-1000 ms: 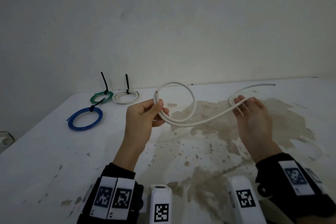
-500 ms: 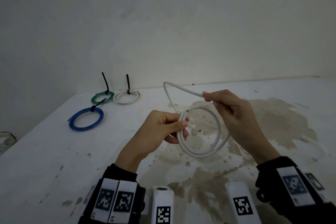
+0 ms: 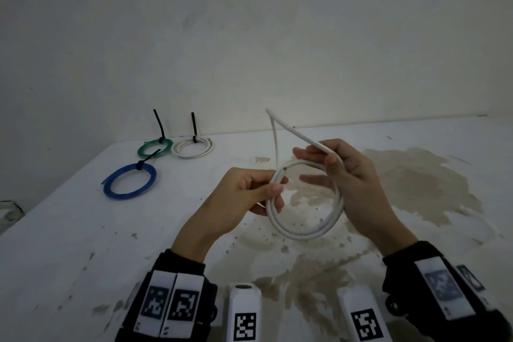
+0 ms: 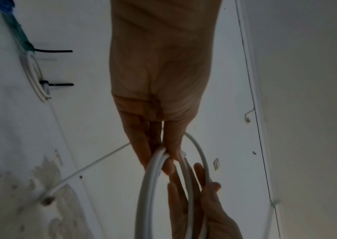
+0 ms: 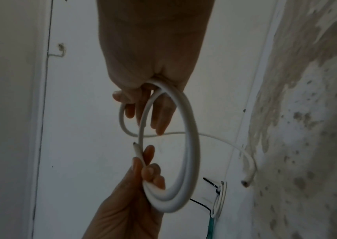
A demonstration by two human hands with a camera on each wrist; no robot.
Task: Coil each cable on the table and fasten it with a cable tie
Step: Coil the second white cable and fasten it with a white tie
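White round plastic cable [image 3: 305,230], wound into a double loop, was held in the air above the stained white tabletop [image 3: 83,230], between both hands. Left hand [image 3: 244,194]: thumb and fingers pinched together on the loop's left side, one cut end protruding above the grip. Right hand [image 3: 352,183]: fingers curled round the loop's right side, with the free tail of the cable rising from this grip, bending sharply and descending behind the loop. Far left on the tabletop lay three finished coils, each fastened with a black cable tie: a blue coil [image 3: 129,180], a green coil [image 3: 154,148] and a white coil [image 3: 192,148].
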